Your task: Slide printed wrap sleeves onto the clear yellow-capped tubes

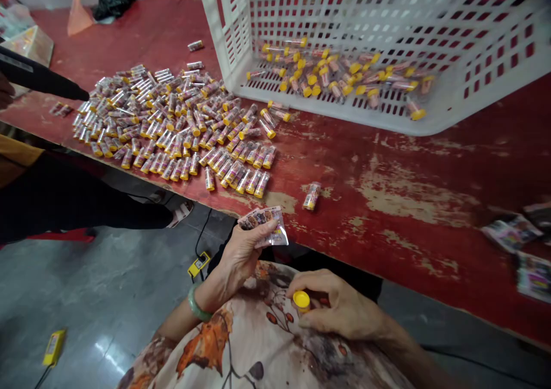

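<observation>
In my left hand (243, 251) are a few flat printed plastic sleeves (272, 235), pinched between thumb and fingers just off the table's front edge. My right hand (336, 308), lower and over my lap, grips a small tube with a yellow cap (302, 300); its cap faces up and my fingers cover part of the body. Closest on the table is a single wrapped tube (312, 196) with a yellow end. Left of it spreads a large pile of similar wrapped tubes (172, 119), with some lined up in rows at the front.
A white slatted basket (232, 50) lies toward the back right, with loose yellow-capped tubes (318, 76) inside. More printed sleeves (512, 231) are at the right of the red table (413, 188). At left, another person holds a dark nozzle-like tool (43, 76) by the pile.
</observation>
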A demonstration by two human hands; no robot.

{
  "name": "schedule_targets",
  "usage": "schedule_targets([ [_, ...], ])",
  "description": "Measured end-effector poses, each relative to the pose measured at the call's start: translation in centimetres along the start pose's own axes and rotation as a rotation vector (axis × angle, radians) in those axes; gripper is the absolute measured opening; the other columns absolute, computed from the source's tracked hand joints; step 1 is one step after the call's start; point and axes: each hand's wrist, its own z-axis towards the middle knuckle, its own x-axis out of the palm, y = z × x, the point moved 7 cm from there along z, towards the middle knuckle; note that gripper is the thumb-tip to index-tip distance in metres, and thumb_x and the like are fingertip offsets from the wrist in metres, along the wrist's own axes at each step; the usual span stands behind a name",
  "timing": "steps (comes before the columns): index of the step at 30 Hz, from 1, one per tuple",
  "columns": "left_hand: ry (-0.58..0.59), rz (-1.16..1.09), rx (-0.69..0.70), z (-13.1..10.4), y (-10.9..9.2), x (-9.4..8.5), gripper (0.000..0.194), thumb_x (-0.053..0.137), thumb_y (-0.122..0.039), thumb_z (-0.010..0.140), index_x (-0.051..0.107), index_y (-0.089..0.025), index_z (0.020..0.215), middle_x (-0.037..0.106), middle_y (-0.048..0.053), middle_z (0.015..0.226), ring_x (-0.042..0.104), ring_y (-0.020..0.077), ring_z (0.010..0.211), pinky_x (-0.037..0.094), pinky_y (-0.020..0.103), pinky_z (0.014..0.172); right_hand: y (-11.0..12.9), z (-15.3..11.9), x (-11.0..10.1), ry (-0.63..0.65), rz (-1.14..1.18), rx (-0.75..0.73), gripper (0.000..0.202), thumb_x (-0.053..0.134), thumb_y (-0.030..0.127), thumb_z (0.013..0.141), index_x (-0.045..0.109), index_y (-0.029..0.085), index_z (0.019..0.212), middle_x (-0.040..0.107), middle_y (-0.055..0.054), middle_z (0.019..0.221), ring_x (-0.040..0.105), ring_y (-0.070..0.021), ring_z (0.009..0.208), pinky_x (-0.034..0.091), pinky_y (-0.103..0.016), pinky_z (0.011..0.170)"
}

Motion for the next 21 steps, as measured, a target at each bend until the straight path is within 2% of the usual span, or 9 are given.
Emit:
schedule_targets([
  [1, -0.002, 0.004, -0.003, 0.0, 0.1, 0.0, 0.033, 0.088, -0.019, 0.056, 0.071, -0.013, 0.084, 0.073, 0.003, 0.078, 0.066, 0.0130, 0.063, 0.054, 0.024, 0.061, -0.3, -0.2, 0.0, -0.011, -0.008, 0.020, 0.009, 0.067, 0.016, 0.068, 0.066, 0.019, 0.077, 0.058, 0.002, 0.068, 0.051, -0.0109, 0.060, 0.039, -0.021, 0.053],
  [3, -0.007, 0.004, -0.009, 0.0, 0.4, 0.0, 0.035, 0.088, -0.020, 0.054, 0.071, -0.014, 0.084, 0.072, 0.002, 0.076, 0.064, 0.0126, 0.061, 0.054, 0.024, 0.059, -0.2, -0.7, -1.1, -0.132, -0.023, -0.010, 0.005, 0.064, 0.017, 0.073, 0.062, 0.019, 0.078, 0.057, 0.002, 0.070, 0.053, -0.0118, 0.064, 0.042, -0.022, 0.057],
  [6, -0.038, -0.031, -0.037, -0.1, 0.9, 0.3, 0.037, 0.089, -0.020, 0.054, 0.070, -0.015, 0.085, 0.071, 0.001, 0.078, 0.064, 0.0121, 0.062, 0.055, 0.024, 0.060, 1.4, -2.3, -4.1, -0.465, -0.046, -0.212, 0.012, 0.060, 0.017, 0.081, 0.058, 0.021, 0.091, 0.060, -0.002, 0.087, 0.058, -0.0152, 0.077, 0.047, -0.026, 0.068],
  [8, -0.077, -0.064, -0.069, -0.3, 1.2, 0.6, 0.037, 0.089, -0.021, 0.053, 0.070, -0.015, 0.084, 0.071, 0.000, 0.079, 0.065, 0.0124, 0.064, 0.055, 0.025, 0.060, 2.8, -3.3, -5.0, -0.632, -0.073, -0.369, 0.021, 0.060, 0.014, 0.081, 0.055, 0.023, 0.099, 0.059, -0.004, 0.095, 0.059, -0.0172, 0.083, 0.049, -0.029, 0.071],
  [10, -0.118, -0.093, -0.094, -0.5, 1.5, 0.9, 0.038, 0.090, -0.021, 0.050, 0.069, -0.015, 0.081, 0.070, 0.000, 0.076, 0.063, 0.0117, 0.062, 0.054, 0.024, 0.060, 3.7, -3.8, -4.8, -0.725, -0.116, -0.473, 0.028, 0.061, 0.012, 0.080, 0.054, 0.024, 0.104, 0.059, -0.006, 0.099, 0.060, -0.0187, 0.086, 0.051, -0.032, 0.072],
  [13, -0.153, -0.116, -0.112, -1.0, 1.8, 1.3, 0.036, 0.090, -0.020, 0.051, 0.068, -0.014, 0.079, 0.068, -0.002, 0.074, 0.062, 0.0104, 0.061, 0.054, 0.024, 0.061, 4.2, -3.8, -3.8, -0.809, -0.240, -0.551, 0.037, 0.062, 0.009, 0.078, 0.054, 0.025, 0.110, 0.060, -0.007, 0.102, 0.062, -0.0206, 0.091, 0.053, -0.034, 0.074],
  [18, -0.131, -0.146, -0.145, -1.5, 2.3, 1.9, 0.032, 0.087, -0.016, 0.055, 0.067, -0.016, 0.080, 0.070, -0.001, 0.079, 0.065, 0.0141, 0.070, 0.056, 0.028, 0.065, 4.7, -4.5, -3.2, -0.991, -0.501, -0.644, 0.051, 0.067, 0.004, 0.073, 0.052, 0.025, 0.118, 0.062, -0.008, 0.105, 0.065, -0.0204, 0.091, 0.057, -0.033, 0.074],
  [21, -0.108, -0.175, -0.155, -1.4, 2.6, 2.2, 0.032, 0.086, -0.013, 0.057, 0.067, -0.015, 0.082, 0.071, 0.000, 0.082, 0.066, 0.0149, 0.071, 0.057, 0.029, 0.066, 5.2, -5.1, -3.3, -1.064, -0.587, -0.646, 0.050, 0.068, 0.005, 0.074, 0.053, 0.026, 0.117, 0.064, -0.007, 0.104, 0.067, -0.0194, 0.087, 0.060, -0.032, 0.073],
])
